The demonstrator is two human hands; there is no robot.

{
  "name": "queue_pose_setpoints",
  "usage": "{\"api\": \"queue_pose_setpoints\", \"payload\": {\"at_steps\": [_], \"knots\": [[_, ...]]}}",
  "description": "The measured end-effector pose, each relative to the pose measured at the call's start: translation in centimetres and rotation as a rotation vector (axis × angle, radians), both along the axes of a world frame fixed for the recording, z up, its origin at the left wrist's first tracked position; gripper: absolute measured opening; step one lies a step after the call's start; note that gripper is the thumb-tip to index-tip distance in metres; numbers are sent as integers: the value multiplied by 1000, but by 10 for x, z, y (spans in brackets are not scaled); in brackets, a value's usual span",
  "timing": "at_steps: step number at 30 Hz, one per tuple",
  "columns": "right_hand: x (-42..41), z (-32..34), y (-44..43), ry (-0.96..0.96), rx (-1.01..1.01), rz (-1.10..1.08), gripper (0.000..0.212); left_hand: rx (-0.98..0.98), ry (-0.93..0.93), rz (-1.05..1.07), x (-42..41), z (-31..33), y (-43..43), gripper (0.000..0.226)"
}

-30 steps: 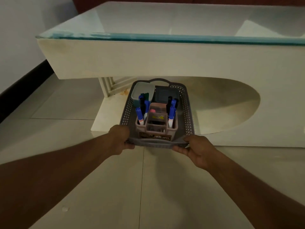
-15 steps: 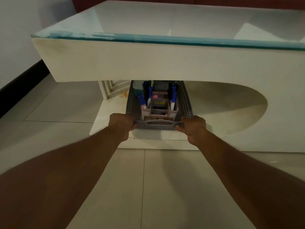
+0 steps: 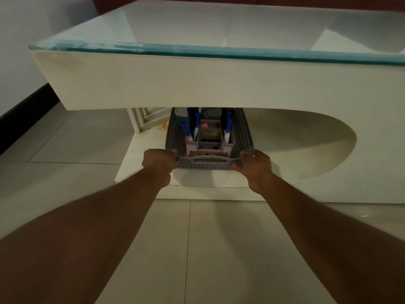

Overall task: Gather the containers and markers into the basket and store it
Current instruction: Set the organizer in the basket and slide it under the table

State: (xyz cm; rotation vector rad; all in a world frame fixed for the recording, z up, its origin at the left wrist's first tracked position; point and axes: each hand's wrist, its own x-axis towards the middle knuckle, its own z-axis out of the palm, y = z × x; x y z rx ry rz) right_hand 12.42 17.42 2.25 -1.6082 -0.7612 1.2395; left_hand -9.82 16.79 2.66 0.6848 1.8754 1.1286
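Observation:
A grey perforated basket (image 3: 208, 164) sits on the white lower shelf (image 3: 149, 159) under the glass-topped table. My left hand (image 3: 158, 161) grips its near left corner and my right hand (image 3: 255, 164) grips its near right corner. Inside stands a pinkish pen holder (image 3: 209, 144) with blue-capped markers (image 3: 186, 132) upright in it. A pale container (image 3: 180, 111) and a dark container (image 3: 211, 113) sit behind it, mostly hidden by the table's edge.
The thick white table apron (image 3: 197, 84) with its glass top (image 3: 219, 25) overhangs the basket's far half. A curved white side panel (image 3: 306, 145) closes the right. White slats (image 3: 140, 119) stand at the shelf's back left. Tiled floor (image 3: 197, 249) lies below.
Both hands have pushed the basket away from me, off the floor area and onto the lower shelf, so its far half now lies under the tabletop.

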Motion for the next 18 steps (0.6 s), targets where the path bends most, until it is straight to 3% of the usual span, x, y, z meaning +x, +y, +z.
{"api": "queue_pose_setpoints", "payload": {"at_steps": [18], "knots": [[2,-3,0,189,27,-7,44,-20,25,-16,2,-4,5,30]]}}
